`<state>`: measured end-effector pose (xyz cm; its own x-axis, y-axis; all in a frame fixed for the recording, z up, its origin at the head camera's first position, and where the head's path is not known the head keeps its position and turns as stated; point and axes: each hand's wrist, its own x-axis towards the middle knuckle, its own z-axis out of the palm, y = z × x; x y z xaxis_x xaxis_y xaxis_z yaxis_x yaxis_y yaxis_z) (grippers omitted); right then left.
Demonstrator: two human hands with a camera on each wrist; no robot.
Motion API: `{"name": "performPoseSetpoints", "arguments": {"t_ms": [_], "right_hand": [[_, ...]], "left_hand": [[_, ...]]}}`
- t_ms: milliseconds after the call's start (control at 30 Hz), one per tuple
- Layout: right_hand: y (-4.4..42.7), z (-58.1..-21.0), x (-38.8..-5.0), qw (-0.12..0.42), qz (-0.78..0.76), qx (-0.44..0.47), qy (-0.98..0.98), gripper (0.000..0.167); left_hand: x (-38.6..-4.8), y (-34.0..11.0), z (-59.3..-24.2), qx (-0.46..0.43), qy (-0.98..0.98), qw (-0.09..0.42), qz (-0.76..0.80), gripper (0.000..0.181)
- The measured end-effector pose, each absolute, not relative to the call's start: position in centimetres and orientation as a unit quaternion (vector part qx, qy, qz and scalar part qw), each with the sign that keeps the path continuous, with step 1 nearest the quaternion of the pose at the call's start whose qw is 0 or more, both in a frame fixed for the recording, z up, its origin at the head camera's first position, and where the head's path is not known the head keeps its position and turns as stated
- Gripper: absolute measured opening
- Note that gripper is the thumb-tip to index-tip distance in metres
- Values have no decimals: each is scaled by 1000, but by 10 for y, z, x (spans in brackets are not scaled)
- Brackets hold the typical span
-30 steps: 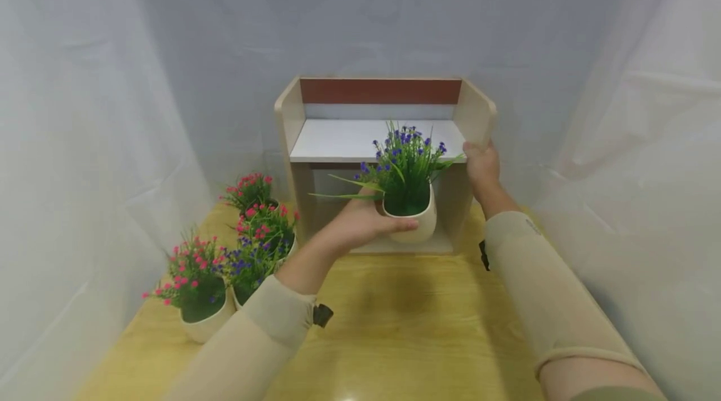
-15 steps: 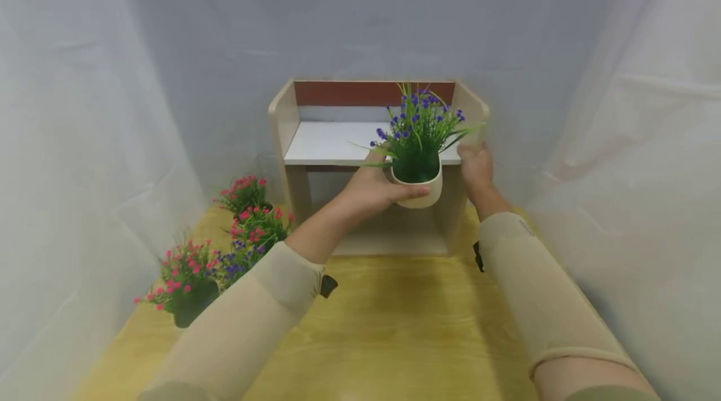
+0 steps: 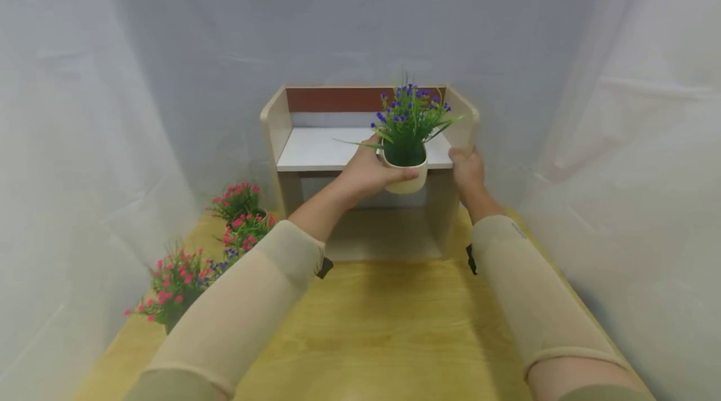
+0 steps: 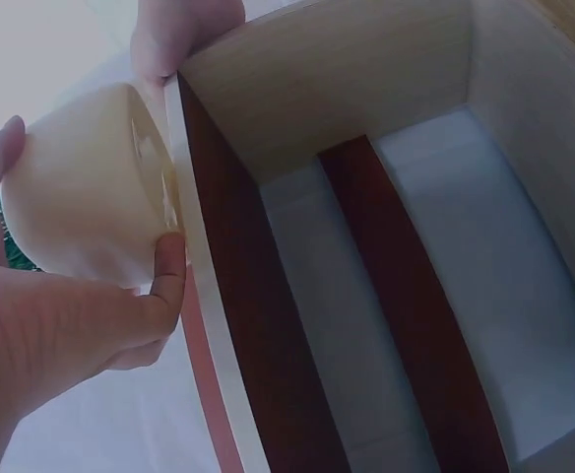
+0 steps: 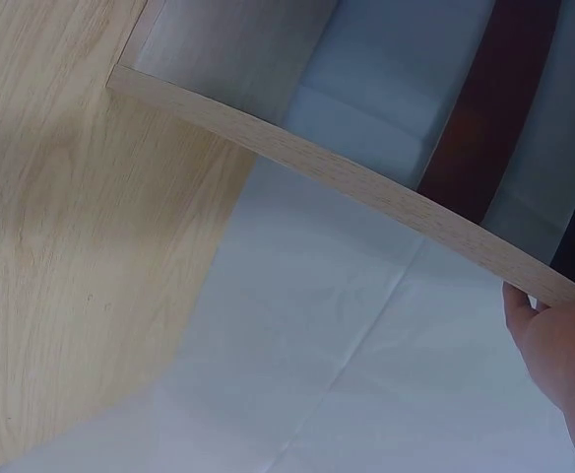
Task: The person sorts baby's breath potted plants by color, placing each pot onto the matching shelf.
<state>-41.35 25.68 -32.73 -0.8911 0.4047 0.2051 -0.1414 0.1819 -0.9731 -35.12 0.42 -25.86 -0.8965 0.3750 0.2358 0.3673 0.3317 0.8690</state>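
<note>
My left hand (image 3: 363, 174) grips a cream flowerpot (image 3: 407, 182) with purple flowers and green grass leaves. In the head view the pot is held upright at the front edge of the white upper board (image 3: 315, 144) of a small wooden shelf. The left wrist view shows the pot (image 4: 76, 182) close to that board's edge, a finger of the left hand (image 4: 81, 315) along its base; whether pot and board touch I cannot tell. My right hand (image 3: 469, 172) holds the shelf's right side panel (image 3: 463, 129) at board height. Its fingers are partly hidden in the right wrist view.
Several potted plants with pink flowers (image 3: 180, 276) and purple flowers (image 3: 225, 263) stand at the table's left, partly behind my left sleeve. The shelf's lower opening (image 3: 388, 232) faces me on the wooden table (image 3: 394, 326). Pale sheeting (image 3: 360, 19) hangs behind and on both sides.
My left hand has raised the flowerpot from in front of the lower opening to the upper board's level and moved it farther away. The right hand keeps its hold on the side panel.
</note>
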Motion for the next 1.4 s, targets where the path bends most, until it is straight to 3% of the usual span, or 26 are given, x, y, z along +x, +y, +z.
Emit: {"name": "performPoseSetpoints", "arguments": {"t_ms": [400, 667, 1167, 1400], "right_hand": [[262, -328, -413, 231, 627, -81, -740, 60], [265, -326, -410, 225, 624, -78, -744, 62], [261, -325, -409, 218, 632, -70, -740, 60], [256, -323, -411, 227, 634, -72, -736, 58]], "left_hand": [[-363, 17, -255, 190, 838, 12, 512, 121], [-373, 28, -262, 207, 856, -37, 472, 112], [-384, 36, -257, 186, 857, -62, 476, 113], [-388, 41, -262, 168, 876, -116, 436, 103]]}}
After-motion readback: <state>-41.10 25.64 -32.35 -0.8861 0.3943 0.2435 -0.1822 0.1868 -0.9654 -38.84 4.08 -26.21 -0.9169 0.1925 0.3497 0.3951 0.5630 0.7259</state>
